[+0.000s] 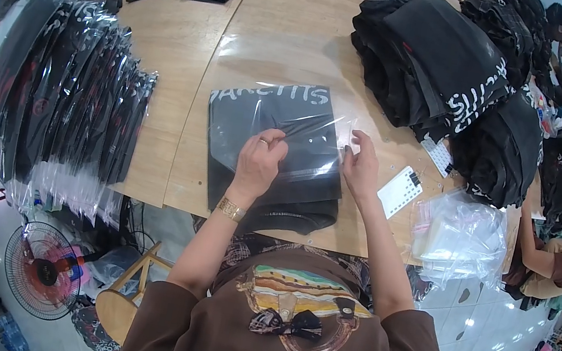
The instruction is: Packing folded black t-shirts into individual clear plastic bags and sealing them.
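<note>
A folded dark garment (283, 119) with white lettering lies on the table in front of me, partly inside a clear plastic bag (260, 59). The bag's far end lies flat beyond the garment, while the garment's near end (289, 214) sticks out toward me. My left hand (259, 163), with a ring and a gold watch, is closed over the garment's middle, pinching the bag's film. At the garment's right edge, the curled fingers of my right hand (362, 166) grip the side of the bag; the fine contact is hard to see.
Bagged garments (62, 92) stand in a row at left. Folded dark garments (436, 60) are piled at right, near white cards (399, 191) and a stack of clear bags (462, 234). A fan (44, 274) and wooden stool (119, 305) stand below left; another person (555, 261) is at right.
</note>
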`<state>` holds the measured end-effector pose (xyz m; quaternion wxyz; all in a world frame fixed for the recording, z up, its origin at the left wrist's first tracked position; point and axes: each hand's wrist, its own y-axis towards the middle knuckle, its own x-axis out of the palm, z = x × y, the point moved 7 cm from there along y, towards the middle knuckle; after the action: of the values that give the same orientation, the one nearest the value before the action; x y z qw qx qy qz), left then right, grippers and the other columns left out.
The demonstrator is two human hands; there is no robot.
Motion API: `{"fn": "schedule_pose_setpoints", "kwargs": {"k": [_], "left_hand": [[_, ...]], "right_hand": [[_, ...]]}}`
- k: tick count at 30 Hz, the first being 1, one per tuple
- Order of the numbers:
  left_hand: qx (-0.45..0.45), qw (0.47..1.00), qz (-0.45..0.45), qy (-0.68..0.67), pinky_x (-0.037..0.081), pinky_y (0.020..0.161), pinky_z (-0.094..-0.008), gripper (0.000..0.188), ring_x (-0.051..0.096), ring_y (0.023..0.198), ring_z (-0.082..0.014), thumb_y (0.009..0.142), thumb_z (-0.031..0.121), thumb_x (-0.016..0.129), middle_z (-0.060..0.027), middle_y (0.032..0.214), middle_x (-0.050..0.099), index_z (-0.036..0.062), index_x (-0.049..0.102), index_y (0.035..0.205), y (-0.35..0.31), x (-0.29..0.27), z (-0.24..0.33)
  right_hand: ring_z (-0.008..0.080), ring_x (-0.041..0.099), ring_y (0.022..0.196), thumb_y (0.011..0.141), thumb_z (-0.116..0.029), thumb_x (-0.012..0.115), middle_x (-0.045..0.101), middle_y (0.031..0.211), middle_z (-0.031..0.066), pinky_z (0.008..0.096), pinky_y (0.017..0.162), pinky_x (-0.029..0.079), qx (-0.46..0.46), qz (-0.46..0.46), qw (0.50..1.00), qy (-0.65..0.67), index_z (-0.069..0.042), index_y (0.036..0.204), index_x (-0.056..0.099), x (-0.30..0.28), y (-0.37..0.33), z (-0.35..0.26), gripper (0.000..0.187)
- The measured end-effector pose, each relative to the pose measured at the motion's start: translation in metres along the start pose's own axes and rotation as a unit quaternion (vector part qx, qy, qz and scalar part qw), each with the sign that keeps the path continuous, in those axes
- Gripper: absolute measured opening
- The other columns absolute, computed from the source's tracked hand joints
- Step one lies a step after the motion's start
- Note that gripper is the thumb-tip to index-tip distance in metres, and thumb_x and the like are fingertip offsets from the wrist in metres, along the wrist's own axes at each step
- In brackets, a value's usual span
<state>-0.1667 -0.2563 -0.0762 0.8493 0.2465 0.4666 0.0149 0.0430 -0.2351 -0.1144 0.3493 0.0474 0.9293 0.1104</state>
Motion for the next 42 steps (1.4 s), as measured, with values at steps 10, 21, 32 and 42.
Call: {"fn": "schedule_pose_setpoints", "kwargs": {"k": [10,21,32,42], "left_hand": [[0.027,0.994,0.0,0.105,0.032,0.095,-0.0451,0.019,0.036,0.119,-0.0334,0.071,0.007,0.061,-0.0132,0.123,0.046,0.0146,0.067,0.088,-0.024,-0.025,-0.026],[-0.121,0.98,0.097,0.128,0.028,0.095,-0.0463,0.026,0.04,0.116,-0.0322,0.074,0.018,0.065,-0.0128,0.099,0.056,0.0066,0.061,0.097,0.013,-0.027,-0.113],[-0.235,0.969,-0.075,0.023,0.037,0.082,-0.0465,0.018,0.057,0.087,-0.0279,0.073,0.02,0.062,-0.0073,0.082,0.062,0.0121,0.061,0.09,0.098,0.039,-0.174],[-0.191,0.977,-0.054,0.079,0.031,0.089,-0.0545,0.013,0.053,0.096,-0.0252,0.077,0.019,0.06,-0.0072,0.094,0.059,0.0135,0.059,0.089,0.115,0.049,-0.179]], "right_hand": [[0.0334,0.06,0.064,0.08,-0.002,0.052,0.06,0.071,0.0157,0.0396,0.059,0.046,0.112,0.034,0.993,0.034,-0.004,0.117,0.04,0.022,0.008,0.021,0.039],[0.0326,0.061,0.073,0.074,-0.021,0.059,0.062,0.073,0.0149,0.0406,0.066,0.047,0.187,-0.018,0.982,-0.012,-0.002,0.078,0.058,0.046,0.087,0.034,0.02],[0.0249,0.062,0.066,0.074,-0.016,0.061,0.062,0.07,0.013,0.0375,0.065,0.048,0.172,0.005,0.985,-0.007,-0.002,0.078,0.055,0.08,0.172,0.054,0.016],[0.0324,0.06,0.076,0.076,-0.014,0.06,0.06,0.076,0.0154,0.0409,0.066,0.046,0.106,-0.001,0.991,-0.075,-0.005,0.081,0.054,0.07,0.171,0.049,0.012]]}}
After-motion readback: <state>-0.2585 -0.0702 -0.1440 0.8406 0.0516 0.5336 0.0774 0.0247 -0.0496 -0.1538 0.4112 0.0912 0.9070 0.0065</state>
